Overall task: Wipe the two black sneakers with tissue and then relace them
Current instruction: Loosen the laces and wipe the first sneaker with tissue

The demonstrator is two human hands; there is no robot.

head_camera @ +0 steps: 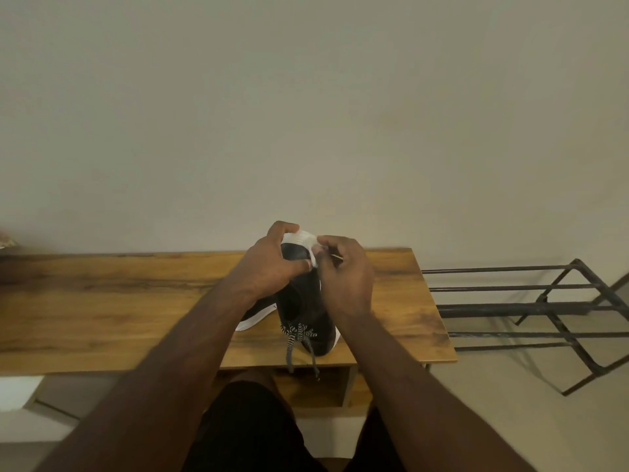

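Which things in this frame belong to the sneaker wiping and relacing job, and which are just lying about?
Part of the job:
- held sneaker, tilted up, gripped by the left hand
- tissue at its raised end, pinched by the right hand
- speckled lace, hanging over the table edge
- second sneaker, mostly hidden behind the left forearm

Just lying about:
- metal rack on the floor to the right
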